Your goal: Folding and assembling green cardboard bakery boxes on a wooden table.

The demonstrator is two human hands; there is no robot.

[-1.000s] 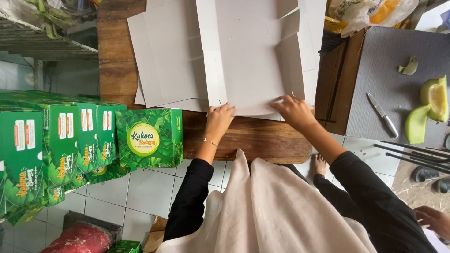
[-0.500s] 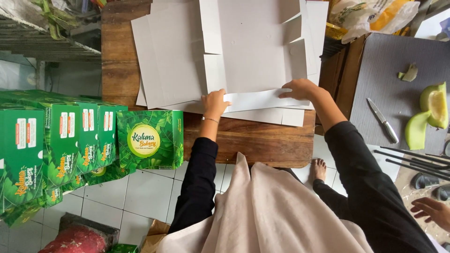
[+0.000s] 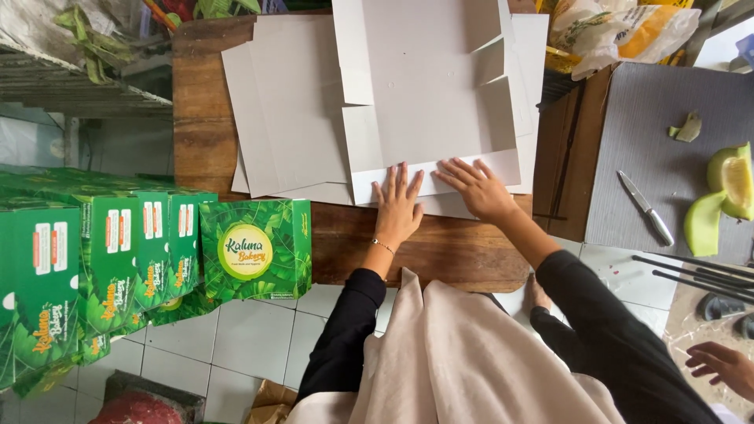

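While green boxes (image 3: 251, 250) stand left, I press my left hand (image 3: 398, 208) and right hand (image 3: 479, 187), fingers spread, flat on the near cardboard flap (image 3: 434, 174) on the surface (image 3: 200, 118).

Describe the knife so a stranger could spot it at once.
Start at the grey ribbed mat right of the wooden table. The small knife lies near its lower left, left of the cut green fruit; it alone there is slim and metallic.
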